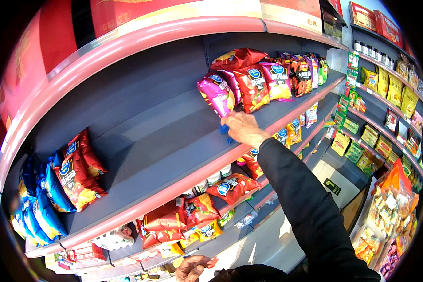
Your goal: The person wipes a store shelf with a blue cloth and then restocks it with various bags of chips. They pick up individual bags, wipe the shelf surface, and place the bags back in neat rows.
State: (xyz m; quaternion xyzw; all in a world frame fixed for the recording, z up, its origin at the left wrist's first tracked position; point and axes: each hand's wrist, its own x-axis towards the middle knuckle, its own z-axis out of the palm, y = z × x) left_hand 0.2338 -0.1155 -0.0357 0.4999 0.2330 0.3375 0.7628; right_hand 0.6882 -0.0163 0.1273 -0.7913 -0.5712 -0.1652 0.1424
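Note:
My right hand (244, 129) reaches over the middle shelf (174, 136), its fingers closed on a small crumpled blue cloth (227, 135). Its fingertips meet the lower end of a pink chip bag (216, 94) that leans at the left end of a row; whether they also pinch the bag cannot be made out. Behind and beside that bag stand a red chip bag (252, 89) and another pink bag (277, 81). Low at the bottom edge, my left hand (192, 269) is half curled, thumb and fingers apart, with nothing visible in it.
Blue chip bags (46, 216) and red bags (77, 178) stand at the shelf's left end. A pink shelf edge (174, 188) runs along the front. Below lie more red bags (167, 218). Right are side shelves (371, 94) and a bin of packaged snacks (385, 211).

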